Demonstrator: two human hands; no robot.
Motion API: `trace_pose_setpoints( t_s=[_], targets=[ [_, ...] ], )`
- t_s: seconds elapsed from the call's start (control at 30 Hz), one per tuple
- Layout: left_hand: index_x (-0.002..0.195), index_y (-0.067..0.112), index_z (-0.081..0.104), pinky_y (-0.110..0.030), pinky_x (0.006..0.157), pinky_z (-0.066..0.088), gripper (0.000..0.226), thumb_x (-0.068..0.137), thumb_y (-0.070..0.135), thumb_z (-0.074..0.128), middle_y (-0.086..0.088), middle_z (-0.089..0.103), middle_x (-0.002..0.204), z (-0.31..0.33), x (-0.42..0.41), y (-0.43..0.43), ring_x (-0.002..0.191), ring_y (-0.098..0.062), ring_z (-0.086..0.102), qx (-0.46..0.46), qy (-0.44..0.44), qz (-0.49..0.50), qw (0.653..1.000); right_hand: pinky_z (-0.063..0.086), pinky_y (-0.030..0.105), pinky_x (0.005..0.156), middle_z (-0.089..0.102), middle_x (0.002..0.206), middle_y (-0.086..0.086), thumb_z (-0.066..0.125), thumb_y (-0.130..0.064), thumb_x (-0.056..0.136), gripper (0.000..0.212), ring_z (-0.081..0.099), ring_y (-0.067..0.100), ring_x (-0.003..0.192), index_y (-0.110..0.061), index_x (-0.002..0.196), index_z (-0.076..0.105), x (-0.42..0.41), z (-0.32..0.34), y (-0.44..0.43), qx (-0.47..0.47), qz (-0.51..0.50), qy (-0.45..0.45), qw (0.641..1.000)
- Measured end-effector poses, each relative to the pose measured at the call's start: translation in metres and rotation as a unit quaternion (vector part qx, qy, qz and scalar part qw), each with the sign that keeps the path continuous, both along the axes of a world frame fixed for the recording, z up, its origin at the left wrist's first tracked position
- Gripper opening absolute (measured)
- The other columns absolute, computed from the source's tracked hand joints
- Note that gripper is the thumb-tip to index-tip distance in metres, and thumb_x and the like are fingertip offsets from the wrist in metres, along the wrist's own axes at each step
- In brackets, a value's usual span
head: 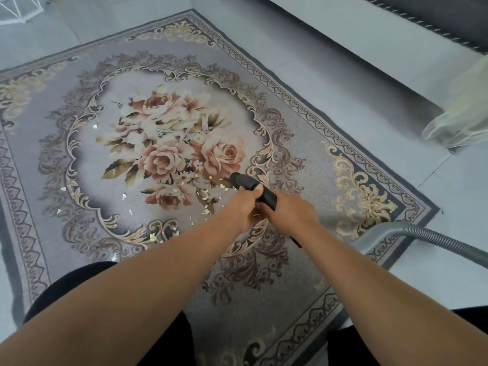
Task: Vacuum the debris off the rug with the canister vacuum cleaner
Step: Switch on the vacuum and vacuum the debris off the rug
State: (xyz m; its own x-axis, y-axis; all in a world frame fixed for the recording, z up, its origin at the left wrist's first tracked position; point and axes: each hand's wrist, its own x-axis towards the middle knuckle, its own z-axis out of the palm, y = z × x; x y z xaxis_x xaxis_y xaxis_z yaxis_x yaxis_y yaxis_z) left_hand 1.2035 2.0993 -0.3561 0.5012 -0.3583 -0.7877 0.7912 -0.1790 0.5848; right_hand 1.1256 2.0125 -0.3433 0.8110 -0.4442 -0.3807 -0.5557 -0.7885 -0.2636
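A person is gripping the black vacuum tube [249, 184] with both hands over the flowered rug [303, 165].

The left hand [244, 204] and right hand [293, 213] are clamping round the tube, side by side, thumbs nearly touching. A grey ribbed hose [427, 237] is trailing off to the right. The tube's open end is pointing at pale debris scraps [123, 196] lying by the rose motif; beyond, a sofa [356, 43] is bordering the floor.

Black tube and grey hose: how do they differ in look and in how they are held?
The black tube is smooth and straight; the grey hose is ribbed and curved. The left hand and right hand both grip the black tube; no hand touches the grey hose. The black tube is over the rug's flowers; the grey hose crosses its corner.
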Motion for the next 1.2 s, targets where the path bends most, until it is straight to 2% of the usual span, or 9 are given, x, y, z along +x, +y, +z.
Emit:
trace_pose_setpoints(
  t_s=[0.2, 0.37, 0.47, 0.6, 0.7, 0.77, 0.83, 0.97, 1.2],
  targets=[
    [0.138, 0.019, 0.043, -0.033, 0.064, 0.054, 0.042, 0.098, 0.028, 0.054, -0.007, 0.064, 0.106, -0.001, -0.012, -0.018, 0.086, -0.022, 0.062, -0.032, -0.023, -0.028, 0.999, 0.042, 0.032, 0.061, 0.052, 0.077, -0.003, 0.036, -0.069, 0.091, 0.048, 0.054, 0.023, 0.068, -0.022, 0.100, 0.048, -0.019, 0.002, -0.012, -0.038, -0.041, -0.017, 0.998],
    [0.145, 0.019, 0.038, -0.030, 0.064, 0.052, 0.046, 0.101, 0.023, 0.049, -0.006, 0.062, 0.121, 0.004, -0.007, -0.037, 0.087, -0.017, 0.061, -0.058, -0.052, -0.015, 0.997, 0.049, 0.035, 0.069, 0.063, 0.093, 0.006, 0.035, -0.062, 0.093, 0.051, 0.064, 0.030, 0.085, -0.018, 0.109, 0.055, 0.010, 0.002, -0.023, -0.046, -0.104, -0.006, 0.993],
    [0.140, 0.017, 0.044, -0.032, 0.072, 0.051, 0.038, 0.103, 0.024, 0.045, -0.007, 0.062, 0.116, 0.008, -0.002, -0.046, 0.090, -0.018, 0.060, -0.086, -0.035, 0.016, 0.996, 0.050, 0.035, 0.071, 0.066, 0.095, 0.007, 0.035, -0.062, 0.092, 0.052, 0.065, 0.030, 0.085, -0.018, 0.106, 0.059, 0.029, 0.002, -0.032, -0.032, -0.130, -0.010, 0.991],
    [0.142, 0.017, 0.043, -0.037, 0.089, 0.051, 0.041, 0.102, 0.024, 0.047, -0.010, 0.061, 0.124, 0.007, 0.002, -0.049, 0.104, -0.025, 0.058, -0.103, -0.023, 0.039, 0.994, 0.047, 0.034, 0.069, 0.064, 0.096, 0.008, 0.037, -0.061, 0.093, 0.050, 0.065, 0.031, 0.089, -0.016, 0.104, 0.056, 0.039, 0.001, -0.033, -0.045, -0.136, -0.005, 0.990],
    [0.140, 0.016, 0.045, -0.040, 0.095, 0.048, 0.039, 0.102, 0.022, 0.047, -0.003, 0.062, 0.103, 0.002, 0.004, -0.047, 0.101, -0.024, 0.058, -0.104, -0.036, 0.029, 0.994, 0.045, 0.034, 0.067, 0.061, 0.093, 0.006, 0.036, -0.061, 0.093, 0.048, 0.062, 0.030, 0.085, -0.017, 0.103, 0.053, 0.041, -0.002, -0.032, -0.042, -0.135, -0.007, 0.990],
    [0.132, 0.018, 0.051, -0.038, 0.093, 0.048, 0.031, 0.102, 0.021, 0.047, -0.002, 0.061, 0.098, 0.000, 0.002, -0.045, 0.098, -0.023, 0.056, -0.088, -0.043, 0.017, 0.995, 0.047, 0.034, 0.068, 0.062, 0.090, 0.005, 0.036, -0.062, 0.092, 0.049, 0.060, 0.028, 0.078, -0.018, 0.103, 0.054, 0.036, -0.006, -0.030, -0.018, -0.142, -0.010, 0.990],
    [0.127, 0.015, 0.053, -0.039, 0.090, 0.051, 0.027, 0.101, 0.022, 0.049, -0.005, 0.061, 0.105, -0.005, -0.002, -0.042, 0.099, -0.024, 0.057, -0.060, -0.046, -0.001, 0.997, 0.052, 0.036, 0.071, 0.063, 0.087, 0.005, 0.036, -0.062, 0.092, 0.050, 0.063, 0.027, 0.078, -0.017, 0.104, 0.056, 0.026, -0.012, -0.025, 0.006, -0.146, -0.008, 0.989],
    [0.126, 0.011, 0.056, -0.033, 0.071, 0.055, 0.029, 0.101, 0.025, 0.049, -0.007, 0.065, 0.102, -0.006, -0.016, -0.034, 0.086, -0.020, 0.062, -0.042, -0.023, -0.058, 0.997, 0.053, 0.036, 0.068, 0.063, 0.085, 0.004, 0.035, -0.067, 0.091, 0.055, 0.063, 0.026, 0.075, -0.018, 0.104, 0.056, 0.000, -0.021, -0.021, 0.009, -0.144, -0.005, 0.990],
    [0.115, 0.013, 0.058, -0.031, 0.064, 0.054, 0.020, 0.099, 0.024, 0.053, -0.004, 0.065, 0.091, -0.003, -0.025, -0.028, 0.079, -0.018, 0.061, -0.040, 0.006, -0.091, 0.995, 0.056, 0.039, 0.070, 0.062, 0.083, 0.004, 0.036, -0.068, 0.090, 0.054, 0.064, 0.026, 0.073, -0.019, 0.100, 0.053, -0.020, -0.019, -0.020, 0.006, -0.152, 0.000, 0.988]
  ],
)
